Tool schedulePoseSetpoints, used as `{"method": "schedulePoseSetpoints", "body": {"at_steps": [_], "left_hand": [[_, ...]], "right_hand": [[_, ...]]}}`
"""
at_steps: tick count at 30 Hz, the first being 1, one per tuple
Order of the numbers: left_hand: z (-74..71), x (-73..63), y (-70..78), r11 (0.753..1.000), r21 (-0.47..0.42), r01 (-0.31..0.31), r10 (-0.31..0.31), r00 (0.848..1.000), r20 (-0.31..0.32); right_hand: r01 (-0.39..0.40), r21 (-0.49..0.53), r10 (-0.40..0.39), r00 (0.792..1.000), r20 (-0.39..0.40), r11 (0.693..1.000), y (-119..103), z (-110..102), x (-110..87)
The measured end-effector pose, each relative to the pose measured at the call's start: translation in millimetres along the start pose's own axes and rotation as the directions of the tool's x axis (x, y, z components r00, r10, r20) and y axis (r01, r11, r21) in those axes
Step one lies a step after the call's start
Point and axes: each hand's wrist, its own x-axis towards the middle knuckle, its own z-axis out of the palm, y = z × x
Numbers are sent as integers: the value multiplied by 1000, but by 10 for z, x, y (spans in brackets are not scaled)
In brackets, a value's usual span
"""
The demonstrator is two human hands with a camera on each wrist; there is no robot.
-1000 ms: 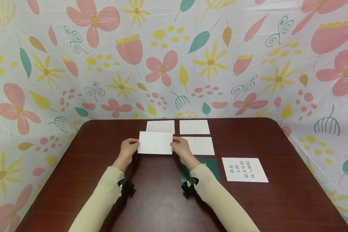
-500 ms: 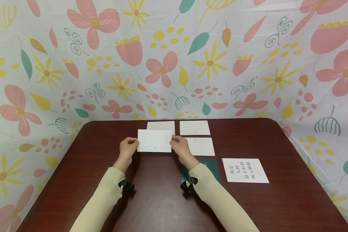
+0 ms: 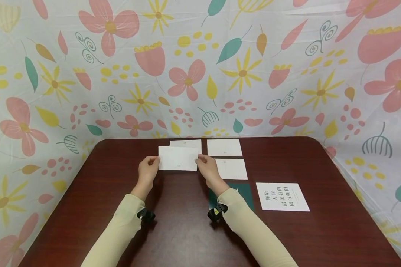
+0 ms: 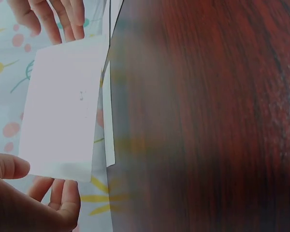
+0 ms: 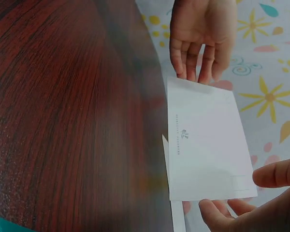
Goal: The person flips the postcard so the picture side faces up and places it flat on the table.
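Observation:
A white postcard with tiny print is held up above the table by both hands, one at each short end. On its left end my left hand pinches the edge between thumb and fingers. My right hand grips the opposite end the same way. The left wrist view shows the postcard nearly face-on; in the right wrist view small printed lines and a stamp box show on the postcard. Behind it in the head view, another white card lies partly covered.
White cards lie at the back right and just in front of it. A dark green card is partly under my right forearm. Further right lies a white card with black Chinese lettering. A floral cloth hangs behind the brown table.
Both hands have moved the postcard slightly away from me, toward the back card, covering more of it. It looks a little more tilted back. The cards on the table stay put.

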Motion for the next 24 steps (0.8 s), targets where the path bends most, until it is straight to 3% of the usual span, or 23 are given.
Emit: {"method": "schedulePoseSetpoints", "body": {"at_steps": [16,24], "left_hand": [[2,-49,69,991,-113,74,-66,995,76],[31,-51,69,978,-198,63,-57,998,39]], "right_hand": [[-25,-6,25,1000,-11,1000,6,-5,-4],[-17,6,18,999,-51,1000,25,-1,-4]]}}
